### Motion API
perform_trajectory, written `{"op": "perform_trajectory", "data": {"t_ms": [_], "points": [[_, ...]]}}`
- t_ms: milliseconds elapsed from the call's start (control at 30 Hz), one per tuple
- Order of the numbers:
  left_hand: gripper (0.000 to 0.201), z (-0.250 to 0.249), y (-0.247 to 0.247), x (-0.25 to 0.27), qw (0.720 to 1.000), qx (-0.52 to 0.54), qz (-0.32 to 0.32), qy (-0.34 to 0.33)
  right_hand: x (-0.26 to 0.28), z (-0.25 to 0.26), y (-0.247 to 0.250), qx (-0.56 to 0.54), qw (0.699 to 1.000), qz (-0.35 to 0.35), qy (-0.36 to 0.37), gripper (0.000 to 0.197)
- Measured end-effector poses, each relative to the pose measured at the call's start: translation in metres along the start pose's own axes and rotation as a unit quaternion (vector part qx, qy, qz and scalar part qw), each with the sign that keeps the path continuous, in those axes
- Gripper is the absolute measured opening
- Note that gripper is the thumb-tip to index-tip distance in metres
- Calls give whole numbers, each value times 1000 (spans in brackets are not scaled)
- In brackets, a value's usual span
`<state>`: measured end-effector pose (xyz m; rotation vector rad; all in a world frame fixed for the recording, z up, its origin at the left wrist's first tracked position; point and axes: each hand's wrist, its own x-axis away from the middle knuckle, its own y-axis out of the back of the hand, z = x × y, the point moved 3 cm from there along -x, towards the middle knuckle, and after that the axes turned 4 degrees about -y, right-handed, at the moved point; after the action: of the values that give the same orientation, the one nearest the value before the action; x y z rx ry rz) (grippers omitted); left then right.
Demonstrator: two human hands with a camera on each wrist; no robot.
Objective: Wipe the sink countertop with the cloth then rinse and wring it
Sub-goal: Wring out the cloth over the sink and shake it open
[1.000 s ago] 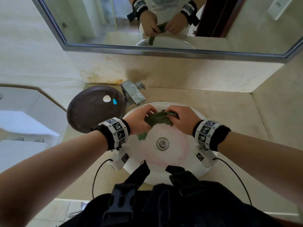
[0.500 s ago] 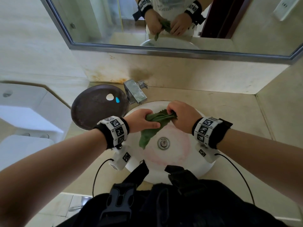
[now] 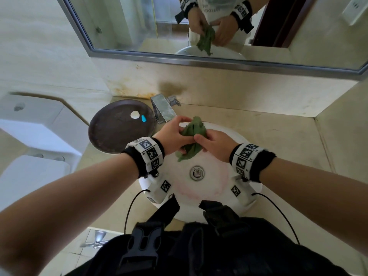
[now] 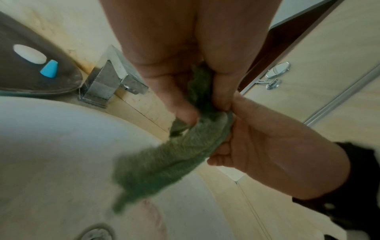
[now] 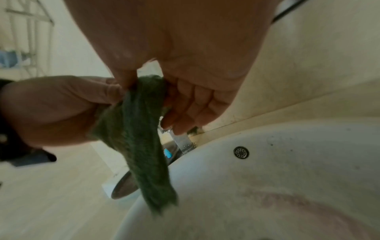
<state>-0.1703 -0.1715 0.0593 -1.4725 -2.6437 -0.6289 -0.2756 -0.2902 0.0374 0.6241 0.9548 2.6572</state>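
Wringing: cloth (image 3: 192,136), green, bunched, held over the basin's (image 3: 242,139) rear rim beside the tap (image 3: 162,110). My left hand (image 3: 173,136) and right hand (image 3: 214,144) both clench it. Method, as I judge: twist oppositely, drip inward. Room: countertop (image 3: 278,136) open toward right edge; dark tray (image 3: 111,134) crowds left.

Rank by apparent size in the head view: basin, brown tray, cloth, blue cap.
1. Basin, partly hidden by the hands and straps.
2. Brown tray.
3. Cloth, bunched and partly covered, so its full size is unsure.
4. Blue cap.
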Motion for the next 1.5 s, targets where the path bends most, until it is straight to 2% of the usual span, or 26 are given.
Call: {"op": "perform_trajectory", "data": {"t_ms": [167, 333, 433, 533, 667, 733, 833, 967, 1033, 1100, 1167, 1233, 1300, 1367, 1500], "points": [[31, 8, -4, 1, 998, -17, -59, -13, -1, -7, 11, 1, 996, -83, -19, 15], [9, 9, -4, 8, 986, -30, -155, -50, 1, -4, 9, -11, 998, -59, -34, 21], [10, 9, 1, 11, 982, -40, -178, -55, 3, 4, 3, 16, 999, -35, -5, 37], [9, 9, 10, 17, 979, -53, -184, -65, 1, 9, -2, 84, 996, -3, 26, 32], [7, 14, 25, 23, 969, -32, -242, -41, 0, 13, -5, 34, 999, 20, -13, 41], [15, 15, 31, 24, 971, 34, -235, -17, 1, 15, -7, 26, 998, 36, -38, 41], [30, 17, 37, 25, 974, 127, -186, 13, 0, 23, -12, 44, 998, 27, -27, 30], [40, 11, 52, 25, 975, 165, -147, 20, -6, 34, -11, -17, 999, -15, -41, 17], [56, 11, 62, 25, 977, 168, -130, 16, -8, 39, -12, -61, 996, -18, -59, 20], [75, 15, 72, 25, 972, 204, -113, 33, -9, 45, -16, -75, 994, -24, -69, 31], [90, 23, 83, 22, 959, 252, -108, 64, -9, 52, -20, -64, 994, -59, -73, 34], [97, 29, 95, 21, 950, 280, -107, 86, -10, 57, -25, -98, 988, -88, -79, 34], [95, 33, 105, 20, 951, 279, -92, 94, -10, 61, -28, -133, 981, -104, -95, 42], [82, 34, 114, 21, 964, 239, -76, 87, -10, 65, -32, -152, 976, -119, -105, 44], [42, 33, 123, 18, 990, 110, -72, 42, -7, 71, -37, -150, 969, -161, -116, 24]]}}
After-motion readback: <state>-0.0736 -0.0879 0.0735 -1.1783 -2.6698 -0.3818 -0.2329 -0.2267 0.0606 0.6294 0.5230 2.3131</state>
